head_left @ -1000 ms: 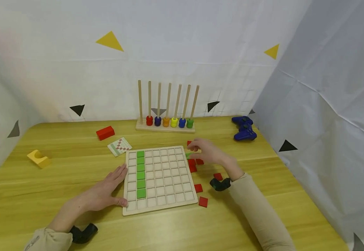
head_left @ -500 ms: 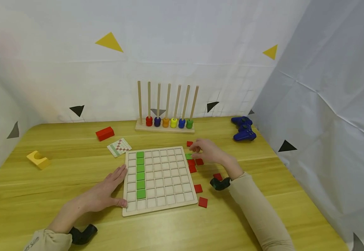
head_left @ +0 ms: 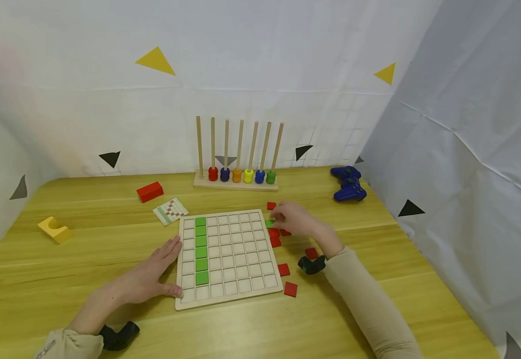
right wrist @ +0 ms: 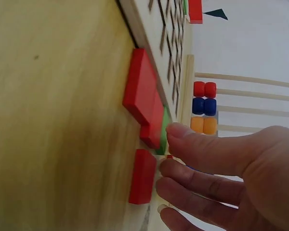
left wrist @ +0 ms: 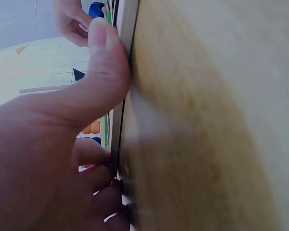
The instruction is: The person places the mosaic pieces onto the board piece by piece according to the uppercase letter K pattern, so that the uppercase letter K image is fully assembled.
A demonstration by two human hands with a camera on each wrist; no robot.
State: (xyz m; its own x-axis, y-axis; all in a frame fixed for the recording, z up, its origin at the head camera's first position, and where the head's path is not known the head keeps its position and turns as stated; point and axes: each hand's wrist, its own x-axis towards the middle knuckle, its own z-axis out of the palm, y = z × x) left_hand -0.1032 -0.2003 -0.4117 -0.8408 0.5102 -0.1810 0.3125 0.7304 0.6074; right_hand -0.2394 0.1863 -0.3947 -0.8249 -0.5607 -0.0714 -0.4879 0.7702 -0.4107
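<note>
My left hand [head_left: 152,274] rests on the left edge of a wooden grid board [head_left: 283,288], its thumb at the lower left corner and fingers along the side. A column of green tiles [head_left: 201,252] fills part of the board's second column. At the board's right edge lies a loose green tile [head_left: 269,224]. My right hand [head_left: 298,219] hovers low over it, thumb and fingers apart and lightly bent. In the right wrist view the thumb tip is right by the green tile [right wrist: 163,130], with red tiles [right wrist: 142,89] beside it.
Several more red tiles [head_left: 290,289] lie along the board's right side. A pattern card [head_left: 170,211], a red block [head_left: 150,191] and a yellow arch block [head_left: 54,230] are at the left. Behind stands a peg rack with beads [head_left: 235,183]; a blue game controller [head_left: 349,184] lies back right.
My right hand has lowered slightly toward the loose green tile, its fingertips nearer to it. The left hand keeps its place on the board's edge.
</note>
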